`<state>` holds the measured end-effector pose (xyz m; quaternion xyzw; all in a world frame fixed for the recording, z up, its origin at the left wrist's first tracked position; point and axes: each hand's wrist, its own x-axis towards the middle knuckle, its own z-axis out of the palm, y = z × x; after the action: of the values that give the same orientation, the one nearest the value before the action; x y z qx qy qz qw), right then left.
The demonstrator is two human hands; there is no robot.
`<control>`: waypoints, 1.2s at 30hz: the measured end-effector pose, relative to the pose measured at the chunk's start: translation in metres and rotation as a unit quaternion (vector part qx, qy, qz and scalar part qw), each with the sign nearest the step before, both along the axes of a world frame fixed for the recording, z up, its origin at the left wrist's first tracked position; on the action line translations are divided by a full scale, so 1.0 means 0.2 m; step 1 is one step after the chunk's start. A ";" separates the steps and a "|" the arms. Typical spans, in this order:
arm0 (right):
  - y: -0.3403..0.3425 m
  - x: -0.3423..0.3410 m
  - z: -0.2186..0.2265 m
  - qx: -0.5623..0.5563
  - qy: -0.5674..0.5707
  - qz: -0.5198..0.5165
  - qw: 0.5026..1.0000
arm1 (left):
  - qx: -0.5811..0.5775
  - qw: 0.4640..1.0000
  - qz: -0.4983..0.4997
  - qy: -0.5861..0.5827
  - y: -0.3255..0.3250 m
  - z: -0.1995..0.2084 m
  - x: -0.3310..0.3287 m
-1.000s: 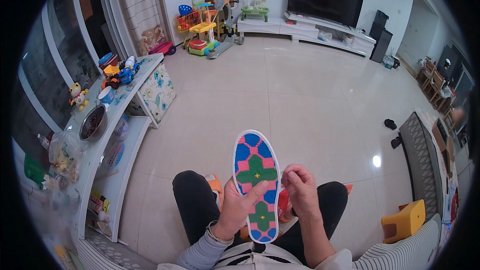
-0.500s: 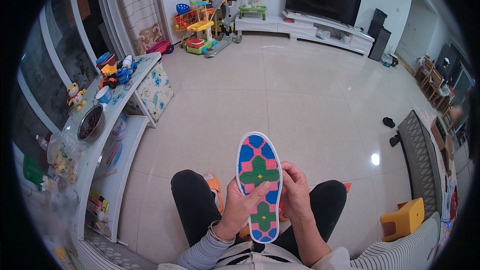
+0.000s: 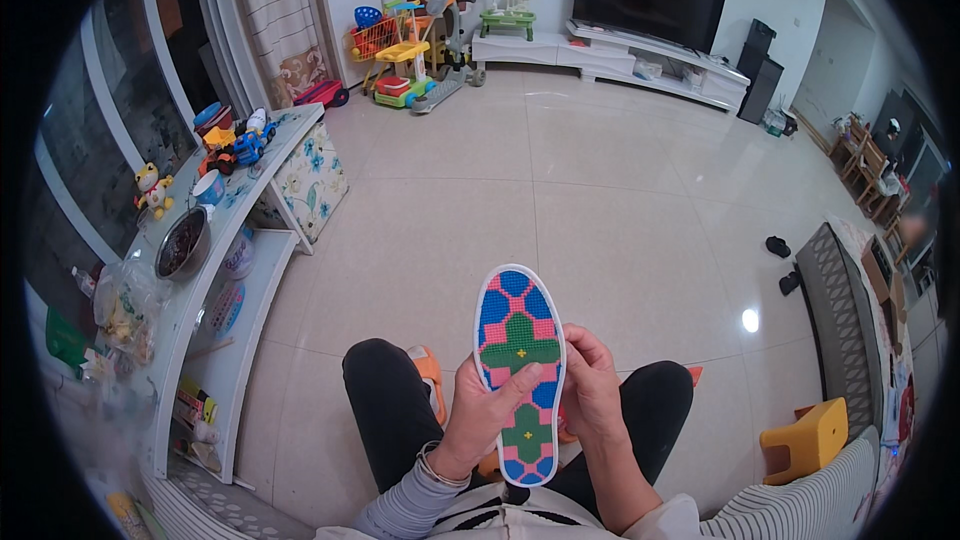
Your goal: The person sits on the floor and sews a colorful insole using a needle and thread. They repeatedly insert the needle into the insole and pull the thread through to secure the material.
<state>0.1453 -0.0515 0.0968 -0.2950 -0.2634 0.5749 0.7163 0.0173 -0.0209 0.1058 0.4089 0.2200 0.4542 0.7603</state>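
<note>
An embroidered insole (image 3: 518,325) stands upright in front of me above my lap, its white edge framing a blue, pink and green stitched pattern. My left hand (image 3: 483,408) grips it from the left, thumb lying across the patterned face and the other fingers hidden behind. At its right edge is my right hand (image 3: 592,385), fingers bent and pressed together against the rim. Whether those fingers also pinch something small, such as a needle or thread, I cannot make out.
A white shelf (image 3: 255,180) on the left holds toys, a metal bowl (image 3: 183,246) and plastic bags. A yellow stool (image 3: 808,440) stands at the right beside a striped sofa (image 3: 800,500). Ride-on toys (image 3: 405,65) and a TV cabinet (image 3: 545,48) line the far wall.
</note>
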 end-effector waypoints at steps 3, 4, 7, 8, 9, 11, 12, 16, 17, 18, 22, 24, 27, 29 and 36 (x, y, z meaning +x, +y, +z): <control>0.00 0.00 -0.01 -0.002 0.001 -0.001 1.000 | 0.000 1.000 -0.001 0.001 0.00 0.00 0.00; 0.00 0.00 0.00 -0.006 0.000 -0.001 1.000 | -0.002 1.000 -0.003 0.000 0.00 0.00 0.00; 0.00 0.00 0.00 -0.016 -0.001 -0.001 1.000 | -0.008 1.000 -0.008 -0.008 0.00 0.00 0.00; 0.00 0.00 0.00 -0.017 -0.001 0.001 1.000 | -0.009 1.000 -0.009 -0.011 0.00 0.01 0.00; 0.00 0.00 0.00 -0.019 -0.001 0.003 1.000 | -0.011 1.000 -0.011 -0.016 0.00 0.01 0.00; 0.00 -0.01 0.01 -0.023 0.000 -0.001 1.000 | -0.014 1.000 -0.014 -0.025 0.00 0.00 0.00; 0.00 -0.01 0.02 -0.025 0.001 -0.002 1.000 | -0.015 1.000 -0.013 -0.025 0.00 0.00 0.00; 0.00 0.01 -0.01 -0.017 0.002 0.005 1.000 | -0.017 0.999 -0.013 -0.028 0.00 0.01 0.00; 0.00 0.01 -0.01 -0.016 0.002 0.007 1.000 | -0.017 0.999 -0.014 -0.030 0.00 0.01 0.00; 0.00 0.02 -0.01 -0.015 0.002 0.009 1.000 | -0.017 0.999 -0.013 -0.029 0.00 0.01 0.00; 0.00 0.00 0.00 -0.011 0.010 0.001 1.000 | -0.016 0.999 -0.013 -0.025 0.00 0.01 -0.01; 0.00 0.01 0.00 -0.008 0.012 0.007 1.000 | -0.014 1.000 -0.012 -0.023 0.00 0.01 -0.01; 0.00 0.01 0.00 -0.004 0.009 0.009 1.000 | -0.011 1.000 -0.009 -0.020 0.01 0.01 0.00; 0.00 0.01 -0.01 -0.007 0.009 0.004 1.000 | -0.010 1.000 -0.010 -0.021 0.01 0.00 -0.01; 0.00 0.00 0.00 -0.003 0.015 0.008 1.000 | -0.016 1.000 -0.012 -0.023 0.00 0.00 0.00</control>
<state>0.1446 -0.0508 0.0970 -0.2863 -0.2537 0.5858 0.7145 0.0164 -0.0203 0.1067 0.3885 0.2052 0.4509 0.7770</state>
